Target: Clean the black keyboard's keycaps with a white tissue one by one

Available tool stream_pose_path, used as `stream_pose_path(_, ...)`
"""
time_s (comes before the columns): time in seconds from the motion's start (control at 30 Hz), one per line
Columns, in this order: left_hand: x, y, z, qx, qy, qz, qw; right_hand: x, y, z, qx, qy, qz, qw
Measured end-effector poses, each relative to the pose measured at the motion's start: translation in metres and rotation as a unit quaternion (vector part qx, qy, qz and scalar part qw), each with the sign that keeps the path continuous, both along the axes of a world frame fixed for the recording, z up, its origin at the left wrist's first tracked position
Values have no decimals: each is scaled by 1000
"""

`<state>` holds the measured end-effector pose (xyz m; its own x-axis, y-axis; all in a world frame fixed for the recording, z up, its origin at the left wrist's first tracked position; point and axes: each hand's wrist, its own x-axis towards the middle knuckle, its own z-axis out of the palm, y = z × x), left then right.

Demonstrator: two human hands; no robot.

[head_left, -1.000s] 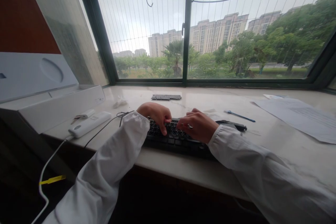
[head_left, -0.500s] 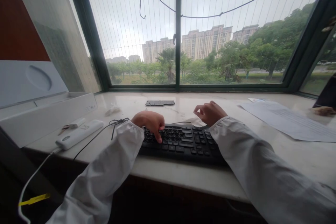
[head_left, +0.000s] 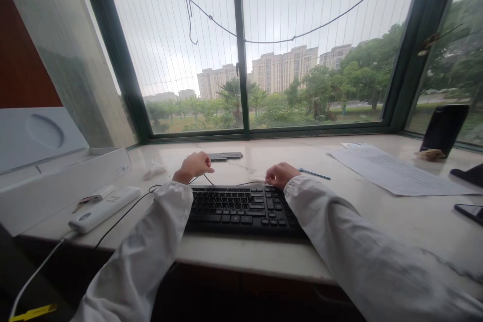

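A black keyboard (head_left: 226, 219) lies near the counter's front edge; many keys in its upper left part look like bare sockets. My left hand (head_left: 194, 165) is closed, fingers bent together, above the counter behind the keyboard's left side. Close to its fingertips is a flat grey block of tight rows that look like keycaps (head_left: 230, 156). Whatever sits in those fingers is too small to see. My right hand (head_left: 281, 175) is curled at the keyboard's rear edge, beside a whitish crumpled thing (head_left: 258, 178). Its fingertips are partly hidden.
A thin blue stick (head_left: 315, 173) lies right of my right hand, with printed paper (head_left: 396, 168) beyond. On the left are a white power strip (head_left: 105, 210), a key (head_left: 86, 200), a black cable (head_left: 124, 221) and an open white box (head_left: 64, 186). A dark upright object (head_left: 445, 128) stands at right.
My left hand has lifted off the keys and moved back and left to the grey rows. My right hand has lowered to the keyboard's rear edge. The view has shifted right.
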<state>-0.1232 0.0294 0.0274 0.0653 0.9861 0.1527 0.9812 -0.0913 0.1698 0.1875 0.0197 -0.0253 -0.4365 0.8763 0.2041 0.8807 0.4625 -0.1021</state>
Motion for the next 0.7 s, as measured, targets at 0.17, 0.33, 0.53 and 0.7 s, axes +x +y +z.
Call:
stream_pose_path(0.17, -2, 13, -16, 49, 40, 75, 995, -5, -6, 3, 36, 15, -23, 999)
stream_pose_path(0.33, 8, 30, -14, 44, 109, 56, 991, -8, -5, 2, 94, 14, -56, 994)
stream_pose_path(0.53, 40, 79, -12, 23, 158, -22, 987, -10, -4, 0, 111, -3, -63, 992)
stream_pose_path(0.7, 48, 112, -22, 43, 199, -51, 978, -9, -3, -1, 114, -7, -61, 992)
